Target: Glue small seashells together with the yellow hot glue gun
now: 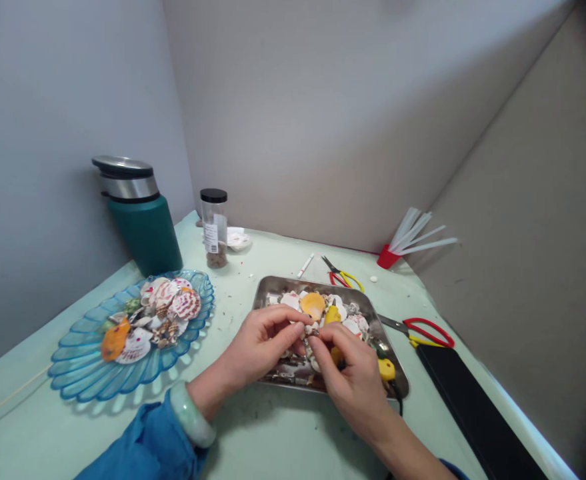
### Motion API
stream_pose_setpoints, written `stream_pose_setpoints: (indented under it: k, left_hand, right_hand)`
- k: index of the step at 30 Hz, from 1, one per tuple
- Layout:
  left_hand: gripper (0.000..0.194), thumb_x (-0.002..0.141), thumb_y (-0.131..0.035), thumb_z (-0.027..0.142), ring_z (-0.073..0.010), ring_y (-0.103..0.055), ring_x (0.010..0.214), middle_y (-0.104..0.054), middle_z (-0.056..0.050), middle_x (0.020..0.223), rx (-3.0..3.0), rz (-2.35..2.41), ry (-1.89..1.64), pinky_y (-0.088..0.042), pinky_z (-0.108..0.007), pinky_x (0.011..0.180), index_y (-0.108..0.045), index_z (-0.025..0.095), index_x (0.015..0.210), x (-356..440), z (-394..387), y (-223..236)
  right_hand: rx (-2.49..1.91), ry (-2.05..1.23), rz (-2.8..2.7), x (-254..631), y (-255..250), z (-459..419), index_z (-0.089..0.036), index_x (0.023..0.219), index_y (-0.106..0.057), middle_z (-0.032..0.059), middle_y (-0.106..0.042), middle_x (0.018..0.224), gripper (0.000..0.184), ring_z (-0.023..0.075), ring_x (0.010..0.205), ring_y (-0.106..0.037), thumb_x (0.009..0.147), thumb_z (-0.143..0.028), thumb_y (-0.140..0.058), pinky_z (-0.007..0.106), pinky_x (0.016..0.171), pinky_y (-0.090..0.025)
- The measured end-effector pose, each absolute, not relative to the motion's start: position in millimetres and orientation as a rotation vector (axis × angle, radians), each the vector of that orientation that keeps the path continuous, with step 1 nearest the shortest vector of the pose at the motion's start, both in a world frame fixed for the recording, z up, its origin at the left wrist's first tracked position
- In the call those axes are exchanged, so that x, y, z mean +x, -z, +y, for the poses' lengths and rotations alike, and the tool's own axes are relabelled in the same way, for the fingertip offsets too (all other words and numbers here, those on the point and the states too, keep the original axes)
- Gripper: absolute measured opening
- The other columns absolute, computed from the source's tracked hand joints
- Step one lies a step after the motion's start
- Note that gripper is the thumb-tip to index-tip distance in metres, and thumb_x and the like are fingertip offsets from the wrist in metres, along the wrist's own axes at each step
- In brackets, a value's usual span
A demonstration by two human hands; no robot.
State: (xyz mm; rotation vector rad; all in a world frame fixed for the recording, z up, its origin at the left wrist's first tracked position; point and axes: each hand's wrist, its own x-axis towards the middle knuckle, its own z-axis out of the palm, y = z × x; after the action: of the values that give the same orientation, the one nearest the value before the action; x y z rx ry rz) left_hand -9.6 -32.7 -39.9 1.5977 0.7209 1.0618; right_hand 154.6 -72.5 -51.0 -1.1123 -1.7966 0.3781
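Over a metal tray [265, 287] heaped with seashells, both my hands meet at the fingertips. My left hand [265, 340] is closed in a pinch, thumb against forefinger, on small shells [311, 331] that my fingers partly cover. From the other side my right hand [350, 370] pinches the same little pieces. An orange-yellow scallop shell [313, 305] lies on the heap just beyond my fingers. Yellow tool parts [386, 369] show beside and behind my right hand, with a dark cord running off the tray's near right corner; my hand hides much of the tool.
At the left, a blue glass plate [80, 357] carries more shells, with a green flask [145, 233] behind it. A black-lidded jar [215, 230] stands farther back. Red-handled scissors [427, 331], smaller scissors [343, 275], a black slab [465, 407] and a red cup of white sticks [389, 257] are rightward.
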Motion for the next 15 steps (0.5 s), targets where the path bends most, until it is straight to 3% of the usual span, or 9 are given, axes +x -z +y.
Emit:
stream_pose_setpoints:
  k: [15]
  left_hand:
    - [0.017, 0.083, -0.062, 0.025, -0.0092, -0.059, 0.059, -0.062, -0.007, 0.092, 1.578, 0.701, -1.030, -0.050, -0.022, 0.057, -0.070, 0.011, 0.089, -8.4, -32.7, 40.6]
  right_hand:
    - [-1.092, -0.387, -1.792, 155.4, 50.1, -73.7, -0.019, 0.075, -0.056, 0.0014, -0.059, 0.073, 0.016, 0.0154, 0.069, -0.055, 0.091, -0.017, -0.051, 0.028, 0.066, -0.041]
